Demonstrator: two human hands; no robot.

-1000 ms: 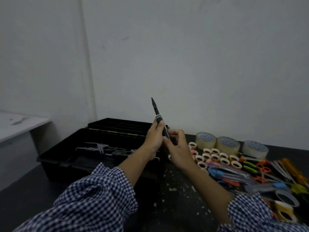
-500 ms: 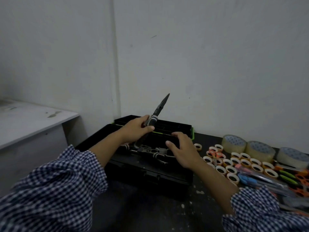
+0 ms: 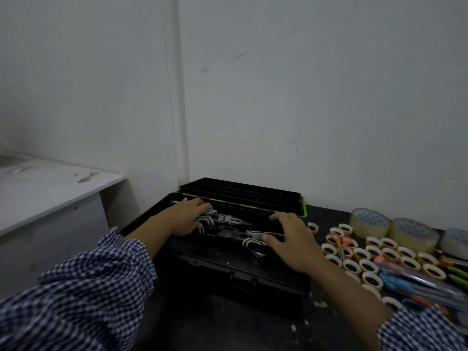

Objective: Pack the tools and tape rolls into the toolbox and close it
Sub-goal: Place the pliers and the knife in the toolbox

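Head view, packing under way. The toolbox (image 3: 253,277) stands open on the dark tabletop (image 3: 202,325), its green-edged lid (image 3: 240,196) laid back beyond both hands toward the wall. The left hand (image 3: 182,220) reaches into the box from its left end, fingers laid over the striped handles of a pair of pliers (image 3: 228,220) whose nose points toward the right hand. I cannot tell whether those fingers grip the handles or merely rest on them. The right hand (image 3: 291,239) is spread, palm down, over the right end of the box, its thumb at the handle of a second pair of pliers (image 3: 235,234) lying just nearer than the first. I see at least these two tools in the box; what else lies under the hands I cannot see. Just right of the right hand, a field of small tape rolls (image 3: 367,252) sits on the tabletop, and beyond them, well right, stand three large clear tape rolls (image 3: 412,231). Orange-handled scissors (image 3: 340,239) lie among the small rolls, and a blue-handled tool (image 3: 395,283) and green-handled tools (image 3: 455,271) lie further right. I judge the task to be at an early stage: every tape roll and most hand tools remain outside, and closing the lid is not yet done.
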